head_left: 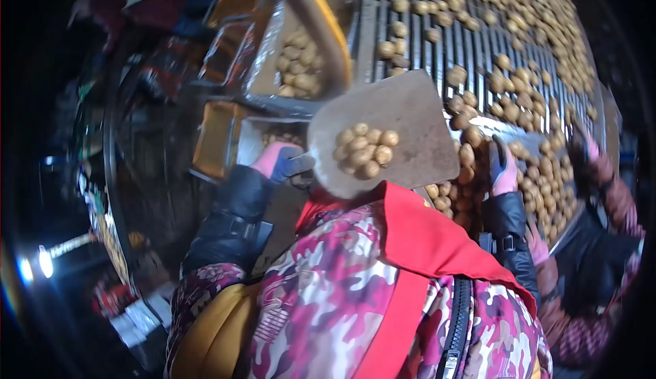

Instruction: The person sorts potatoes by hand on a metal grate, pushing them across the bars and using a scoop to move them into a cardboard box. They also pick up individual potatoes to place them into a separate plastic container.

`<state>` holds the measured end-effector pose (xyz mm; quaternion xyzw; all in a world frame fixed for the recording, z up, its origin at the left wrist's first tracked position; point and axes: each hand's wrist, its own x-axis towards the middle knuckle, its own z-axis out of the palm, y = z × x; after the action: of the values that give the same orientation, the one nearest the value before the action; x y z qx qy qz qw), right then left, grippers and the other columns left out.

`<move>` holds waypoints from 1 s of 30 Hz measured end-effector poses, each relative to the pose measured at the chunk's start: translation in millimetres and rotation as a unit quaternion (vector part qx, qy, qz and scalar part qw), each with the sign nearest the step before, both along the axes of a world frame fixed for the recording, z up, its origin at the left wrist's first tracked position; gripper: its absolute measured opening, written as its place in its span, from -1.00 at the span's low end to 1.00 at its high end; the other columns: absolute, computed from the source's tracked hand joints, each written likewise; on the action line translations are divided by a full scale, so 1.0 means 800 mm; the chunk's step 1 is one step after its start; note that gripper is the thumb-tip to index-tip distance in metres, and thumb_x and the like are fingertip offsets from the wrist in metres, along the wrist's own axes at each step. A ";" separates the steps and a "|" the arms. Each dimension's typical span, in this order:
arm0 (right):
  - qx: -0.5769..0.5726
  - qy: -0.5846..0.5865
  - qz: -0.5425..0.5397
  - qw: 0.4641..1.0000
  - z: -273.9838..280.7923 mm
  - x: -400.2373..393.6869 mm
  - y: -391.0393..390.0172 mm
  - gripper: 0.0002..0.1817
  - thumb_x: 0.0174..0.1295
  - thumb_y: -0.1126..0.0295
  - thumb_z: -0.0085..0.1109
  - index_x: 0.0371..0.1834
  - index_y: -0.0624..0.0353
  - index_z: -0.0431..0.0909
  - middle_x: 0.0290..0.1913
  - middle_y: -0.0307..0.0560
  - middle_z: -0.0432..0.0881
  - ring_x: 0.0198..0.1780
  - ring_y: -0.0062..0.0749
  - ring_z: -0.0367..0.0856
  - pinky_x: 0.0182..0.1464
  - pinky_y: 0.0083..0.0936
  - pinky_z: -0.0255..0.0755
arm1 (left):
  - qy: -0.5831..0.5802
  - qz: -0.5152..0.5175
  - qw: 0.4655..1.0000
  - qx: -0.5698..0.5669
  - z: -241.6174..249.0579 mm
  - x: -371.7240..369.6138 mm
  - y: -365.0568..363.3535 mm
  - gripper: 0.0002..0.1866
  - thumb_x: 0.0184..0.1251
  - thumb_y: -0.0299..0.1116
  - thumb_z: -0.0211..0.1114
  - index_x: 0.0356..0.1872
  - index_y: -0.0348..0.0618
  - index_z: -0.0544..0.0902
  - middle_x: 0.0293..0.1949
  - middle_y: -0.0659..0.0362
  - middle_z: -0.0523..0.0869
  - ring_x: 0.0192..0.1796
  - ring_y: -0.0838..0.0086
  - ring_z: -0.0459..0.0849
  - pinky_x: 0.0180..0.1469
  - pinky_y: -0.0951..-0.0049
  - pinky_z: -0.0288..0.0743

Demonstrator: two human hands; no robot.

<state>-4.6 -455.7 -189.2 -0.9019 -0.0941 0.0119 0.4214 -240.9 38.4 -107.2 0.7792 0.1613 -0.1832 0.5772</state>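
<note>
A worn, flat metal pan [417, 123] with several potatoes [365, 150] on it lies in front of my chest. My left hand [285, 162], in a pink and dark glove, is at the pan's left rim with its fingers closed against the edge. To the right, my right hand [504, 167] wears the same kind of glove. Its fingers stretch forward among loose potatoes [467, 157] beside the pan, and nothing shows in its grip. Both forearms have dark sleeve covers.
A slatted metal conveyor [437, 48] carries many potatoes ahead on the right. At the upper left stands a lined box [263, 82] of potatoes, with a smaller box [253, 136] nearer. A yellow-edged arm [328, 31] hangs overhead. Another person's gloved hand [589, 148] is at far right.
</note>
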 end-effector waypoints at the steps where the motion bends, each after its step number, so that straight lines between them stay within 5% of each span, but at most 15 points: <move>1: -0.017 -0.035 0.018 0.999 -0.003 -0.007 0.010 -0.59 0.49 0.23 0.27 0.29 0.20 0.64 0.14 0.12 0.75 0.21 -0.15 0.71 0.31 -0.30 0.51 | 0.091 0.029 0.995 0.026 0.010 -0.030 0.015 -0.51 0.43 0.12 0.42 -0.45 -0.13 0.69 -0.58 0.25 0.65 -0.51 0.54 0.62 -0.42 0.49 0.49; 4: -0.131 -0.116 0.082 0.981 0.004 -0.011 0.021 -0.56 0.42 0.28 0.32 0.32 0.15 0.62 0.18 0.16 0.71 0.22 0.03 0.67 0.31 -0.18 0.50 | 0.166 0.091 0.973 0.134 0.033 -0.132 0.046 -0.52 0.46 0.05 0.39 -0.47 -0.18 0.70 -0.57 0.26 0.68 -0.47 0.55 0.63 -0.38 0.38 0.46; 9: -0.163 -0.183 0.138 0.960 -0.015 -0.013 0.011 -0.55 0.41 0.30 0.31 0.33 0.17 0.60 0.18 0.18 0.69 0.22 0.12 0.63 0.32 -0.07 0.47 | 0.306 0.247 0.904 0.167 0.050 -0.234 0.069 -0.50 0.45 0.07 0.40 -0.16 -0.29 0.82 -0.46 0.15 0.78 -0.40 0.47 0.69 -0.30 0.36 0.53; 15: -0.192 -0.205 0.163 0.946 -0.029 -0.028 0.006 -0.53 0.40 0.33 0.26 0.37 0.15 0.58 0.26 0.16 0.65 0.28 0.11 0.60 0.36 -0.05 0.42 | 0.437 0.223 0.834 0.253 0.066 -0.194 0.109 -0.35 0.43 0.23 0.34 -0.11 -0.34 0.81 -0.32 0.02 0.82 -0.39 0.29 0.72 -0.24 0.22 0.57; 27: -0.163 -0.170 0.175 0.956 -0.009 -0.039 0.008 -0.55 0.40 0.36 0.22 0.35 0.15 0.58 0.33 0.15 0.59 0.32 0.16 0.53 0.40 0.00 0.34 | 0.463 0.221 0.823 0.243 0.148 -0.132 0.110 -0.48 0.38 0.17 0.40 -0.20 -0.18 0.82 -0.45 0.14 0.71 -0.51 0.36 0.64 -0.43 0.32 0.55; 30: -0.154 -0.191 0.179 0.953 -0.011 -0.040 0.006 -0.55 0.39 0.37 0.23 0.34 0.15 0.58 0.32 0.15 0.60 0.31 0.15 0.53 0.40 0.00 0.35 | 0.421 0.217 0.843 0.257 0.143 -0.151 0.125 -0.50 0.48 0.20 0.27 -0.14 -0.06 0.82 -0.49 0.15 0.65 -0.54 0.39 0.59 -0.42 0.31 0.57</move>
<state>-36.5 -450.7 -197.9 -0.9096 -0.3301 -0.0707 0.2422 -361.3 138.4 6.9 0.6930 0.5946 -0.3155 0.2582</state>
